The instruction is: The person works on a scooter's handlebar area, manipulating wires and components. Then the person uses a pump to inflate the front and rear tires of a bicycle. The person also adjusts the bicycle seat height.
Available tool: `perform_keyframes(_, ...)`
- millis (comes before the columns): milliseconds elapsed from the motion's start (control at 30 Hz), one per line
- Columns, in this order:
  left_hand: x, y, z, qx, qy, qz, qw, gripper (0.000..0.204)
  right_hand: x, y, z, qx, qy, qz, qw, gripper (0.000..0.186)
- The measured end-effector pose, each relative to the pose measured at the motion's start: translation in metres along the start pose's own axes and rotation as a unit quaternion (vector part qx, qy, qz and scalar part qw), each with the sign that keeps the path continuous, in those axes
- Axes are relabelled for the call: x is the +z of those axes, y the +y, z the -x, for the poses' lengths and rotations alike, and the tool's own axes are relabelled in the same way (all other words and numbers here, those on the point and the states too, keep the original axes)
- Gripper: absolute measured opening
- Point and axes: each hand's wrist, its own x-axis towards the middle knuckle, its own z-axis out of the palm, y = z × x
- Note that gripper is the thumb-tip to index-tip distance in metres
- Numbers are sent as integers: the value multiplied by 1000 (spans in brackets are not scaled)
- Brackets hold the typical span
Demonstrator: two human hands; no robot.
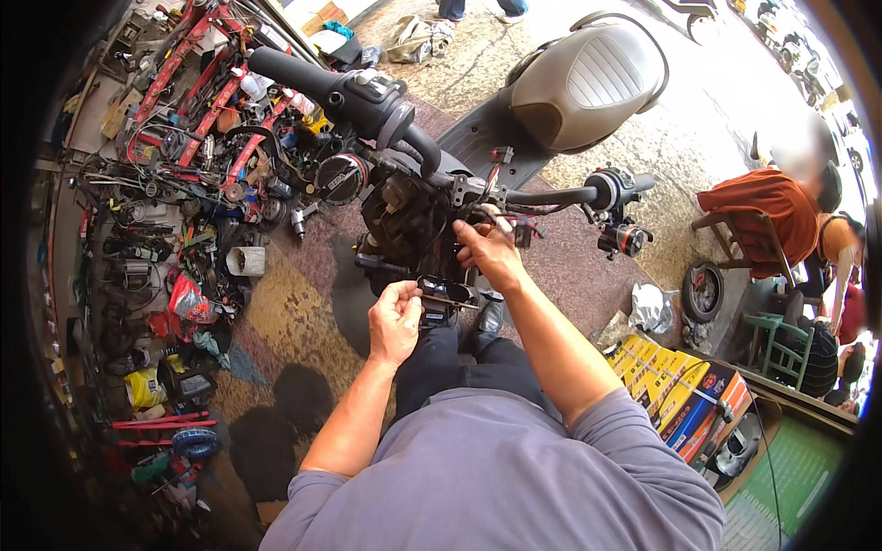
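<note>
A scooter stands in front of me with its front end opened up, dark inner parts (pixel 400 207) and loose wires (pixel 522 225) showing. My right hand (pixel 490 254) reaches in below the middle of the handlebar (pixel 551 196). Its fingers are bent together beside the wires, and what they grip is hidden. Lower and to the left, my left hand (pixel 395 323) is closed, thumb against fingers, next to a dark bracket-like part (pixel 447 292). Whatever sits in that pinch is too small to name. Round black units hang near both handlebar ends, the left one (pixel 342 178) larger in view.
Tools, red metal frames (pixel 197 119) and loose parts pile up along the left. The scooter's padded seat (pixel 597 78) lies beyond the handlebar. Stacked yellow boxes (pixel 657 376) stand at my right, with a small wheel (pixel 703 292) farther out. People sit on chairs at far right.
</note>
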Motion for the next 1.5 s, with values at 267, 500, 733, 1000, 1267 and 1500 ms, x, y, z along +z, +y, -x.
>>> perform_keyframes(267, 0, -9, -1, 5, 8, -7, 1000, 24, 1, 42, 26, -292, -62, 282, 912, 32)
perform_keyframes(500, 4, 2, -6, 13, -12, 21, 1000, 24, -9, 55, 38, -382, -71, 352, 852, 45)
perform_keyframes(733, 13, 33, -17, 119, -110, 27, 986, 25, -3, 52, 42, -378, -78, 391, 836, 39)
perform_keyframes(1000, 24, 42, -11, 163, -180, -109, 964, 25, -24, 67, 50, -254, -89, 434, 860, 63)
perform_keyframes(1267, 27, 43, 2, 299, -172, -384, 857, 30, -66, 109, 65, -183, 55, 422, 886, 31)
perform_keyframes(1500, 7, 27, 12, 308, -193, -337, 869, 48, -53, 114, 82, -34, 92, 160, 982, 31)
